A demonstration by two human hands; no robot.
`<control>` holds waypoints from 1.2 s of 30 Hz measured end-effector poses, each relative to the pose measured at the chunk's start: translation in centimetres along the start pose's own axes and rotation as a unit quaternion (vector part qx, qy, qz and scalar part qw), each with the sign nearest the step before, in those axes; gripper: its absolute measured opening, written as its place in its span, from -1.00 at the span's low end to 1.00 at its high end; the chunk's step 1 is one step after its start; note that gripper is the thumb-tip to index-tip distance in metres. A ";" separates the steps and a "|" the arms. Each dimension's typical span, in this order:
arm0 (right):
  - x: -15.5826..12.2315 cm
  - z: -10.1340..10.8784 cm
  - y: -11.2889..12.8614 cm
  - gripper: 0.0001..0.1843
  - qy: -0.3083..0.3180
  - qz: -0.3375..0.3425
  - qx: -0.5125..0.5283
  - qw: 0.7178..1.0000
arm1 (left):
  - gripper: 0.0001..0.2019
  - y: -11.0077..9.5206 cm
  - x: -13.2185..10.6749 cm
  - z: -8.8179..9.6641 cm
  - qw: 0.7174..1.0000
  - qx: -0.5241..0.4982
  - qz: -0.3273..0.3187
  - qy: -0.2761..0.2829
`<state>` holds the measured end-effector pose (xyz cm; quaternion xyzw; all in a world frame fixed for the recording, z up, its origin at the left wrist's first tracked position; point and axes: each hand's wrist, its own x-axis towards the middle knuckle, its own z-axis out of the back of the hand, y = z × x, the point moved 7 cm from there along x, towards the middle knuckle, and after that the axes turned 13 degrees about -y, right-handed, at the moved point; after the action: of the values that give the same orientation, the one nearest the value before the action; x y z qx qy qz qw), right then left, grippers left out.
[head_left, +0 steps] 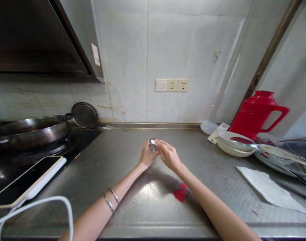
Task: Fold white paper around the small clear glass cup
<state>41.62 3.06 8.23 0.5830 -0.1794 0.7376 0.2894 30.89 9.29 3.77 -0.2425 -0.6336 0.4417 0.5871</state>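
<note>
Above the middle of the steel counter (pixel 105 174), my two hands meet around a small silvery object (pixel 153 145) with a round, shiny end facing me. What kind of thing it is I cannot make out, since most of it is hidden. My left hand (pixel 147 156), with two silver bracelets (pixel 110 200) on its forearm, is wrapped around it from the left. From the right, the bent fingers of my right hand (pixel 169 156) press together against its upper side. A red scrap (pixel 180 192) lies on the counter beside my right forearm.
On the left, a pan (pixel 32 132) sits on the black stove, with a phone (pixel 27 182) and white cable (pixel 67 214) nearer me. To the right are a red thermos jug (pixel 254 115), stacked bowls (pixel 234 152), dishes and a white napkin (pixel 268 187). Wall sockets (pixel 177 85) are ahead.
</note>
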 end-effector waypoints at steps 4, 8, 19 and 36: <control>0.0 0.1 1.4 -0.61 0.015 0.066 0.006 0.998 | -0.72 0.1 0.4 0.2 1.000 0.009 -0.022 -0.010; 0.3 0.3 1.9 -0.64 0.024 0.092 0.033 0.995 | -0.74 -0.4 0.6 0.4 0.999 -0.017 -0.023 -0.014; -0.2 1.0 -5.5 -0.58 -0.062 -0.316 0.005 0.947 | -0.44 -0.9 0.1 0.4 0.999 0.030 0.009 0.009; -1.5 -2.5 -4.0 -0.44 0.080 -0.496 0.350 0.790 | -0.26 -1.2 0.2 0.5 0.996 0.078 0.011 0.029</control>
<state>42.48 7.35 5.86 0.5923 0.4290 0.5488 0.4049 30.65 8.75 4.93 -0.2151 -0.5773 0.4892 0.6174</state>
